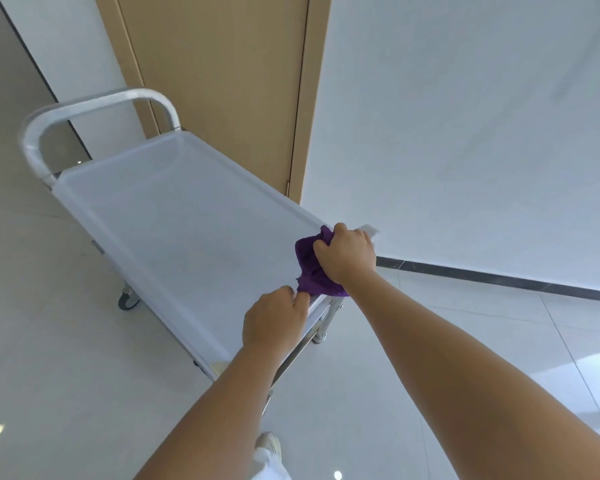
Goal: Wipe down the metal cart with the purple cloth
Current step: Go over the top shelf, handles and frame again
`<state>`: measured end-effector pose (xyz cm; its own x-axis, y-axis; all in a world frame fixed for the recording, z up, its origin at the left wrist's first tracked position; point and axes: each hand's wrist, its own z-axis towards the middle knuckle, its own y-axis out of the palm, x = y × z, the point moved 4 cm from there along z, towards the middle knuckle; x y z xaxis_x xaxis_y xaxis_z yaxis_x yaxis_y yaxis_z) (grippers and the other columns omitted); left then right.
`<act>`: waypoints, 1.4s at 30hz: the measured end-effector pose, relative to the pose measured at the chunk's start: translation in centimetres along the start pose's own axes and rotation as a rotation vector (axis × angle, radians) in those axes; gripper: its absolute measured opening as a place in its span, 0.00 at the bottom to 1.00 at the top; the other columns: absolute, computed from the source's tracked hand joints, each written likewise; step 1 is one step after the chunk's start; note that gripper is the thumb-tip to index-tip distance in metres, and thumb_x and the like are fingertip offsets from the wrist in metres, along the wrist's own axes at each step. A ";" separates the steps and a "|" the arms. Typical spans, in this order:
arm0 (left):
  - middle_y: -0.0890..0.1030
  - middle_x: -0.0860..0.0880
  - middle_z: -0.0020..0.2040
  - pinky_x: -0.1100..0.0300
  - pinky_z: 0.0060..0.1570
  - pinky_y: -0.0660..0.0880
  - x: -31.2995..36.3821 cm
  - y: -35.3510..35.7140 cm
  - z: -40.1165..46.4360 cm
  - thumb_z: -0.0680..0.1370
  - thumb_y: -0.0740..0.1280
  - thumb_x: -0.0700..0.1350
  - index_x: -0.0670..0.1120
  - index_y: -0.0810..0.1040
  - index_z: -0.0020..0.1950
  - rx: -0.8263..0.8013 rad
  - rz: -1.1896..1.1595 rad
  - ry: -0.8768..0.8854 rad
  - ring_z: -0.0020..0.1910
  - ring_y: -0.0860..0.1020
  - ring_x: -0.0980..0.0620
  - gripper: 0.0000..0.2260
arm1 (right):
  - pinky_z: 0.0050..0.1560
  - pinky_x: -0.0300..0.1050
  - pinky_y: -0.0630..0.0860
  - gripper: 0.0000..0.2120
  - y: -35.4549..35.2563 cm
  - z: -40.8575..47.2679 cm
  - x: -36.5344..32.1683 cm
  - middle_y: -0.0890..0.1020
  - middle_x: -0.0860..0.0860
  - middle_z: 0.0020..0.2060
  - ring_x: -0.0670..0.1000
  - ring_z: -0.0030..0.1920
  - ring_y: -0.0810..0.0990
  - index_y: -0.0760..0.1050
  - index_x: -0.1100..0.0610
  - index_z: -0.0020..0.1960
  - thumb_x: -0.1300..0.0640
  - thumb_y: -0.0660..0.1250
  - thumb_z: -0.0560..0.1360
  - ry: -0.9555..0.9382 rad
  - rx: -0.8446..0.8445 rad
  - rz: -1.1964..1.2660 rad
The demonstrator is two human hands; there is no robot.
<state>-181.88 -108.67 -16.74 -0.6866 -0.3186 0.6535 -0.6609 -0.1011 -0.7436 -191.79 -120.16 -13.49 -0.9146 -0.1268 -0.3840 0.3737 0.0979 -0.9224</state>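
From the head camera, the right hand [345, 252] clutched the bunched purple cloth [309, 268] against the metal cart [174, 216] at its near right corner. The left hand [274, 320] gripped the near rim beside it. A hard push might have rolled the cart on its caster [128, 301].

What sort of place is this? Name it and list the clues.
Probably a corridor in a clinic, hotel or similar institution; I can't tell which. Clues: the wheeled metal cart, glossy tiled floor, and a plain wooden door set in a white wall.
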 end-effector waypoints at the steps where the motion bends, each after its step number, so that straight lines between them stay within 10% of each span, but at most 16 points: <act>1: 0.70 0.49 0.28 0.57 0.32 0.64 -0.5 -0.2 -0.9 0.80 0.51 0.53 0.42 0.67 0.34 0.004 0.009 0.018 0.31 0.69 0.45 0.20 | 0.54 0.48 0.64 0.10 0.0 -1.2 -0.2 0.70 0.53 0.38 0.55 0.49 0.66 0.65 0.59 0.45 0.51 0.56 0.75 0.003 0.014 -0.004; 29: 0.70 0.50 0.30 0.59 0.28 0.59 -16.0 -10.1 -21.9 0.81 0.51 0.52 0.44 0.66 0.38 -0.145 0.393 0.658 0.29 0.68 0.47 0.16 | 0.62 0.52 0.61 0.13 4.1 -31.4 -9.5 0.66 0.49 0.33 0.56 0.45 0.67 0.68 0.57 0.47 0.47 0.54 0.76 0.247 -0.029 -0.140; 42: 0.67 0.53 0.19 0.69 0.20 0.48 -22.4 -15.8 -23.9 0.76 0.55 0.49 0.47 0.66 0.27 -0.071 0.483 0.873 0.16 0.61 0.52 0.17 | 0.36 0.45 0.66 0.14 7.3 -36.9 -14.4 0.73 0.48 0.33 0.52 0.37 0.73 0.68 0.56 0.43 0.45 0.53 0.77 0.115 -0.268 -0.156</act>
<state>-163.29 -77.42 -16.20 -0.8497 0.4958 0.1796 -0.2495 -0.0781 -0.9652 -181.58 -81.21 -13.09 -0.9747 -0.0499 -0.2180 0.1880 0.3445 -0.9198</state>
